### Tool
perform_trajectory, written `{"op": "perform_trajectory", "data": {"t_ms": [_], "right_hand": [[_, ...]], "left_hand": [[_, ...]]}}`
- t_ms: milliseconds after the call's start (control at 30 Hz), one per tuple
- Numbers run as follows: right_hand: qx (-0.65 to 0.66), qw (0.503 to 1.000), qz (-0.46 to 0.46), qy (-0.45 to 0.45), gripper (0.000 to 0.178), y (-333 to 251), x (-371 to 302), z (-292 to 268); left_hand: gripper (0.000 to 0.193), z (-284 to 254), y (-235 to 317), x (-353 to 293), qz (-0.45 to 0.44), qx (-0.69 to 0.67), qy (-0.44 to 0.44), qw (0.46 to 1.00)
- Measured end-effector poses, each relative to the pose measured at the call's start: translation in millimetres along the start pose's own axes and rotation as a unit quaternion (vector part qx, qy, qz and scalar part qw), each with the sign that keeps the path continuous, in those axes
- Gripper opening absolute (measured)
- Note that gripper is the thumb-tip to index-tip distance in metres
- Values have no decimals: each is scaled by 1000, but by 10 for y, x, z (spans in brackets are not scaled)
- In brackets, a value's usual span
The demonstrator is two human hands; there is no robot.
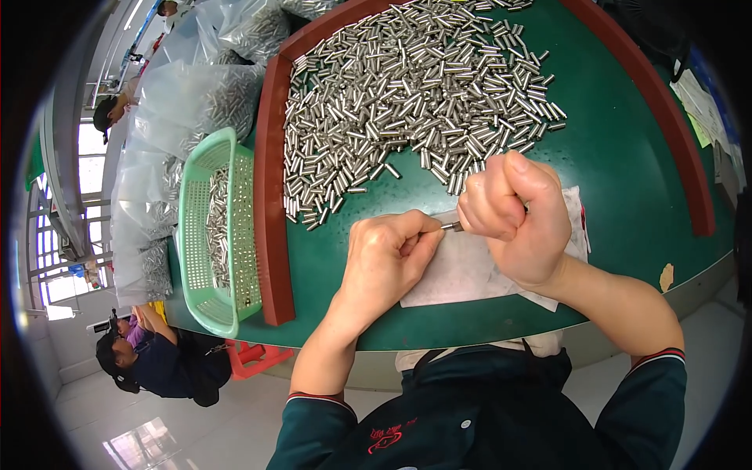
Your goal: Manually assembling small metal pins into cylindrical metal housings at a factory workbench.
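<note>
My left hand [388, 254] is closed in a pinch, thumb against fingertips, on a small shiny metal cylinder [448, 227]. Curled into a fist beside it, my right hand [521, 215] grips something mostly hidden in the fingers; only a short dark metal tip [460, 225] shows, meeting the cylinder end to end or nearly so. Both hands are over a creased whitish cloth [439, 278] on the green tabletop [345, 270]. Just beyond them spreads a large heap of similar metal cylinders [415, 86], with a few strays along its near edge.
Dark red rails [274, 196] border the table on the left and right. Left of the rail stands a light green basket [205, 313] with metal cylinders, beside clear bags [168, 102] of them. Papers [701, 110] lie at the far right. Another person [176, 364] sits at the lower left.
</note>
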State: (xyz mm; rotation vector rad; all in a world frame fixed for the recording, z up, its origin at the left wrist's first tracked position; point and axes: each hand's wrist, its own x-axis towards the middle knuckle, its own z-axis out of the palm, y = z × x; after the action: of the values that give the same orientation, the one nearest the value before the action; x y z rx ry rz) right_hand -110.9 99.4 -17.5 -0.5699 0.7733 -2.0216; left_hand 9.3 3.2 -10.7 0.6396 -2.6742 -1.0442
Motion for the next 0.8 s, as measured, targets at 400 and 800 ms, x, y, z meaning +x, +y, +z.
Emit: {"op": "perform_trajectory", "data": {"t_ms": [400,800], "right_hand": [[-44,999,-14,-1,42,46,-3,6],[6,1000,10,1,39,11,-32,8]], "left_hand": [[5,-6,-22,33,3,-3,-17,1000],[13,-195,-239,63,-147,-709,-69,686]]}}
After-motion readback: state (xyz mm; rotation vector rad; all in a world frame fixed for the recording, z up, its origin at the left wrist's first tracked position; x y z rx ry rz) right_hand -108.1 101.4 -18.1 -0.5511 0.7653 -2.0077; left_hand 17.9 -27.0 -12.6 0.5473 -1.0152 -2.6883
